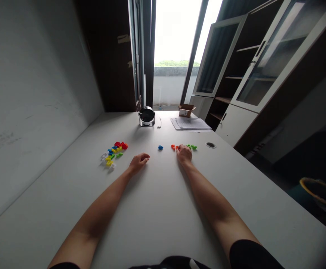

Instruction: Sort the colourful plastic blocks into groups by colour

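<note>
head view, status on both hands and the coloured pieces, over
Right hand at orange pieces, green pieces alongside. Left hand between mixed pile and lone blue piece, its hold unclear. Papers and open box farther back, not in the way.

A small blue piece (160, 147) lies alone. At three o'clock from it sit orange pieces (173, 147) — one partly hidden — and, farther along that line, green pieces (193, 147). At nine o'clock spreads a loose multicoloured cluster (114, 150), its red pieces (118, 144) bunched at one o'clock, its white pieces (104, 156) at nine and six.
</note>
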`<action>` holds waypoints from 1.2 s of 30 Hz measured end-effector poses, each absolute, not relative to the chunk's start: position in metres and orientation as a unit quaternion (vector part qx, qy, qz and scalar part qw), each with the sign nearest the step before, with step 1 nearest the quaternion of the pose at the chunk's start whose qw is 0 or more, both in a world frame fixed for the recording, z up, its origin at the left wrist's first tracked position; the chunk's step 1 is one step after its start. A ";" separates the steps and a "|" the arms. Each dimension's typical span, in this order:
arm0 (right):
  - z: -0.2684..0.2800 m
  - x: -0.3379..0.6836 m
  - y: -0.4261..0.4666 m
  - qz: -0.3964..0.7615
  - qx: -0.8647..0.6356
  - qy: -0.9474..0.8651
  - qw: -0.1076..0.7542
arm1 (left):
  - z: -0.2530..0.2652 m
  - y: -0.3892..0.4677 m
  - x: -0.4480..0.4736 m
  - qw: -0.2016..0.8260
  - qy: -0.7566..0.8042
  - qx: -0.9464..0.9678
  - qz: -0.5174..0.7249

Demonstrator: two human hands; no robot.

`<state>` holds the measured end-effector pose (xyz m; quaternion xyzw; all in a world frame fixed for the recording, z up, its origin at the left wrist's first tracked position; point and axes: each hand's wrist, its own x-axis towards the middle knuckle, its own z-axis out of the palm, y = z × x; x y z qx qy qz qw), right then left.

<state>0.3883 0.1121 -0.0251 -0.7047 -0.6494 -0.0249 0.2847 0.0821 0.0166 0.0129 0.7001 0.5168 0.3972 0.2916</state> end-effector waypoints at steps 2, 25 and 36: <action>-0.026 0.387 0.113 -0.019 -0.700 -0.654 0.287 | 0.013 0.017 0.082 0.291 0.518 0.701 0.395; -0.033 0.389 0.122 0.065 -0.677 -0.648 0.342 | 0.005 0.025 0.073 0.194 0.551 0.721 0.373; -0.028 0.377 0.113 0.041 -0.600 -0.673 0.431 | -0.013 0.039 0.032 -0.047 0.733 0.602 0.313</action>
